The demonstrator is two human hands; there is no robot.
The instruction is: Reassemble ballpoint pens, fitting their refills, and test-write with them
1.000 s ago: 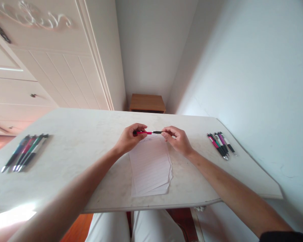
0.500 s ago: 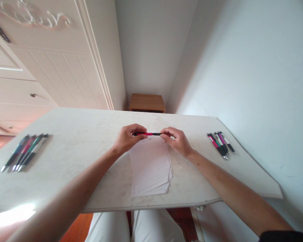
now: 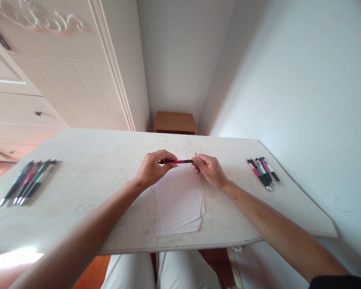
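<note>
A red pen with a black grip (image 3: 179, 161) is held level in the air between both hands, above the far end of some lined paper (image 3: 180, 200). My left hand (image 3: 155, 166) is closed around its black end, thumb below and fingers above. At the other end, my right hand (image 3: 209, 168) pinches the tip of the black grip, its fingers curled in. A tiny silvery piece (image 3: 195, 153) shows just beyond the right fingertips; I cannot tell what it is or whether it is held. The paper lies as loose sheets with a torn right edge.
Several pens (image 3: 28, 182) lie side by side on the left of the white table (image 3: 93, 160); several more pens (image 3: 264, 173) lie at the right. A wall (image 3: 303, 100) borders the right side, a white cabinet (image 3: 78, 80) the left. Behind stands a small wooden box-like stand (image 3: 176, 121).
My right thumb and fingers have shifted round the pen's grip end, the fingers now curling below it. The pen has dropped slightly, and the silvery piece shows more clearly.
</note>
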